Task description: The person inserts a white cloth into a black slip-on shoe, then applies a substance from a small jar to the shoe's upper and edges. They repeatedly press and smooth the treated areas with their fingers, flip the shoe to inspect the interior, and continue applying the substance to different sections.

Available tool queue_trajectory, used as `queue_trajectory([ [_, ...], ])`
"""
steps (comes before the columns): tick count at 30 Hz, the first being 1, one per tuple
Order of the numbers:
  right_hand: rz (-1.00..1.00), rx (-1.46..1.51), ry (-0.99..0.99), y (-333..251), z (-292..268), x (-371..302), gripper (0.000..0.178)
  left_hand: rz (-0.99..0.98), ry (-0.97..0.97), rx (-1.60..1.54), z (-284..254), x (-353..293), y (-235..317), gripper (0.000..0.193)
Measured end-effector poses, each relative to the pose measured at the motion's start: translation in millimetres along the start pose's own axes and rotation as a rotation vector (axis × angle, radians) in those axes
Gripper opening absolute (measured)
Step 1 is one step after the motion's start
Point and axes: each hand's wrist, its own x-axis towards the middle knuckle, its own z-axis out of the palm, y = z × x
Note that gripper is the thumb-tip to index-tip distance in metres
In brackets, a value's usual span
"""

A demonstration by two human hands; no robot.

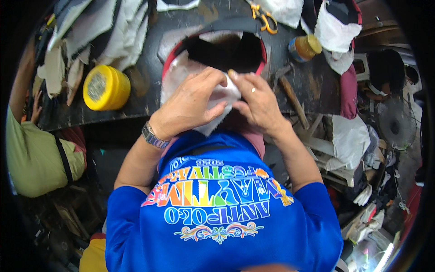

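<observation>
My left hand, a watch on its wrist, and my right hand, a ring on one finger, both pinch a piece of white fabric at the near edge of a dark worktable. The white fabric belongs to a black piece with red trim that lies just beyond my fingers. My fingertips meet over the fabric's folded edge.
A yellow round tin sits left on the table, fabric pieces piled behind it. Orange-handled scissors, a yellow-lidded jar and a hammer lie to the right. Another person in green sits at left. Clutter fills the right side.
</observation>
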Motion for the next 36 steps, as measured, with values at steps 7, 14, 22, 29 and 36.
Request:
queue_trajectory([
  [7,-0.036,0.013,0.099,1,13,-13,0.065,0.106,-0.002,0.158,0,14,1,0.064],
  [14,0.052,-0.025,0.094,-3,12,-29,0.069,0.208,-0.056,0.3,2,8,-10,0.048],
  [22,0.123,0.007,0.01,-3,2,-19,0.07,0.099,-0.033,0.241,7,3,-8,0.072],
  [29,0.08,0.022,0.093,-3,-3,-28,0.069,0.024,-0.052,0.237,6,3,1,0.074],
  [36,0.489,-0.505,0.284,21,-44,-68,0.056,0.087,0.624,0.463,-40,-16,-9,0.062],
])
